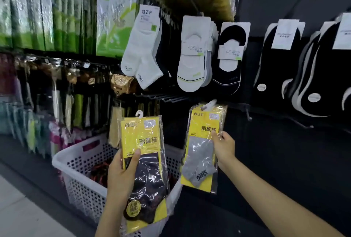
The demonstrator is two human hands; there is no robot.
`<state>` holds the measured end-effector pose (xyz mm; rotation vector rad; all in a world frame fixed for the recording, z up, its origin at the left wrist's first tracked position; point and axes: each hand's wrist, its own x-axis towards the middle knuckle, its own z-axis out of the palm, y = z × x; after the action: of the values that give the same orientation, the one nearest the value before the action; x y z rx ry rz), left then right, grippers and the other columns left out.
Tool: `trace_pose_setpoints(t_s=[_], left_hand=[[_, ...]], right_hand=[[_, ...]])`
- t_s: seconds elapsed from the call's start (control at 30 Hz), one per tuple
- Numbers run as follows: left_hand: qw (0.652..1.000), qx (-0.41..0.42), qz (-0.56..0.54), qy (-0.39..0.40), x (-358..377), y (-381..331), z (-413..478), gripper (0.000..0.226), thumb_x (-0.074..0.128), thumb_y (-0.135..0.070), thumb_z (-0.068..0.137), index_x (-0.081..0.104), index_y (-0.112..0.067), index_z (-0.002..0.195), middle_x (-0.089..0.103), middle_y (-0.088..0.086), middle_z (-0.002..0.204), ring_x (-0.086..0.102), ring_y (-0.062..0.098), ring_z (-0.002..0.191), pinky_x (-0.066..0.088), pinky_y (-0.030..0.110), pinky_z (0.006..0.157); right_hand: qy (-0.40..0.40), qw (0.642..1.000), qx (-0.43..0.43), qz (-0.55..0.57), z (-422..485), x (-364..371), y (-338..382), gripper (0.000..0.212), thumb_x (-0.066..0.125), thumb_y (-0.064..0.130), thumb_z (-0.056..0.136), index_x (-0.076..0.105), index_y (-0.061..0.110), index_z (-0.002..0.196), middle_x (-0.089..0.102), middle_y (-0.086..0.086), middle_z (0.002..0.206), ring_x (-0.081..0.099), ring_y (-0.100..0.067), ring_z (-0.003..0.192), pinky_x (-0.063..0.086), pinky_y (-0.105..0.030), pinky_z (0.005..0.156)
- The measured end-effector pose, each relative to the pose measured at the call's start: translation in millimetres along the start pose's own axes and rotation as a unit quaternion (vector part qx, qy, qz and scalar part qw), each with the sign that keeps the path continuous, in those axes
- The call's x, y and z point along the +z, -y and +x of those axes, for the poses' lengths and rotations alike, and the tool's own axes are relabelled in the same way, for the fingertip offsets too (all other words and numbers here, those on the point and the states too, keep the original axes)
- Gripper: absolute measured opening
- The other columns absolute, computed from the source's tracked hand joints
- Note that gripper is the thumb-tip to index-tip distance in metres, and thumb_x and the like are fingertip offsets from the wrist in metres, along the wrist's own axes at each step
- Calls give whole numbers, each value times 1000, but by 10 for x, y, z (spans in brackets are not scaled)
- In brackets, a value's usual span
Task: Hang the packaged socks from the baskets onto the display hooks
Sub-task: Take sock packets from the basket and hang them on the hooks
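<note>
L hand (121, 172) grips yellow blk-sock pack (150, 176) | R hand (225, 147) pinches grey-sock pack (199, 160)

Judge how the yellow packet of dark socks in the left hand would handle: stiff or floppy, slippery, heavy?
Probably fairly stiff: the packet stands upright above the left hand gripping its middle. Likely slippery, since its clear wrap shines. Probably light: one hand holds it.

Only thumb of left hand (121, 172) shows; fingers behind black sock pack (150, 176). Fingertips of right hand (224, 146) lost behind grey sock pack (199, 160). Contents of basket (81, 162) mostly hidden by held pack; dark, reddish, unclear. Far-left hanging goods (28, 103) smeared by blur. Rightmost black socks (330, 69) cut by edge. Small print on labels (229, 52) illegible.
</note>
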<state>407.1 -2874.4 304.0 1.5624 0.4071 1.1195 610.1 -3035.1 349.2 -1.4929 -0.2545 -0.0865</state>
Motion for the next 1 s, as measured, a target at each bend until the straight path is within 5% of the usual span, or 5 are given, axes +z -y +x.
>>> trace_pose_setpoints(t_s=[0.27,0.43,0.53,0.73,1.0], left_hand=[[1000,-3,-13,10,111,3,-18,15,59,-41,86,59,-42,101,66,-30,97,59,-14,89,40,13,73],[1000,-11,-24,11,172,-20,-29,16,67,-36,82,61,-26,93,71,-12,90,62,-9,81,42,13,67],[999,-16,-39,24,238,-44,-57,20,68,-35,80,60,-19,91,71,-14,84,64,-6,76,46,11,64],[992,-9,-74,102,431,-161,-152,22,60,-34,85,63,-27,106,69,-24,100,62,-10,93,43,-1,70],[992,12,-80,93,488,-185,-190,26,55,-34,89,61,-30,114,69,-21,108,62,-6,101,47,10,83]], right_hand=[[-50,997,-13,-53,306,74,-150,14,62,23,92,63,10,87,70,-11,96,66,-27,97,52,-35,83],[-98,991,-77,-56,-34,4,-138,24,69,24,86,53,17,103,56,-2,109,58,-17,98,48,-27,80],[-15,994,-101,-36,-377,-53,-68,24,63,31,89,53,21,108,56,0,114,56,-9,99,45,-18,81],[298,951,54,63,-819,-137,155,36,40,44,97,62,25,119,71,1,113,67,-13,104,53,-26,89],[172,982,-6,78,-748,-377,145,24,58,27,92,69,10,104,75,-5,96,70,-15,87,56,-28,77]])
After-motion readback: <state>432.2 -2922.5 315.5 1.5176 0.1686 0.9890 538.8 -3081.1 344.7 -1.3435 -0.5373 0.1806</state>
